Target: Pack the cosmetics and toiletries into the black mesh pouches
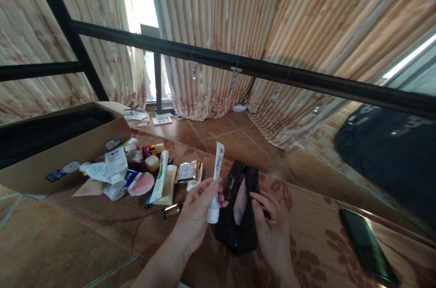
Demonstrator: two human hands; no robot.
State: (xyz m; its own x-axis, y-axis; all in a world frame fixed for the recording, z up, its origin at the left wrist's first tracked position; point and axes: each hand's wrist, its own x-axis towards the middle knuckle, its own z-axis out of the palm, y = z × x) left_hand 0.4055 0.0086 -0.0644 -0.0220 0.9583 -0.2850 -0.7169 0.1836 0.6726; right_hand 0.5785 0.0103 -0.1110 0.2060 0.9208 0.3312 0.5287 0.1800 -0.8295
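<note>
My left hand (197,208) is closed round a slim white tube (216,174) with purple print, held upright with its cap down. Just to the right lies a black pouch (238,229) on the mat, its top gaping open and something pink showing inside. My right hand (270,222) grips the pouch's right edge with curled fingers. Both hands hover close together over the brown patterned mat (306,233).
A heap of cosmetics (136,172) lies left of the hands: tubes, a pink compact, a glittery case, small jars. Behind it stands an open cardboard box (64,151). A dark phone (368,245) lies on the mat at right. A black metal rail (259,70) crosses above.
</note>
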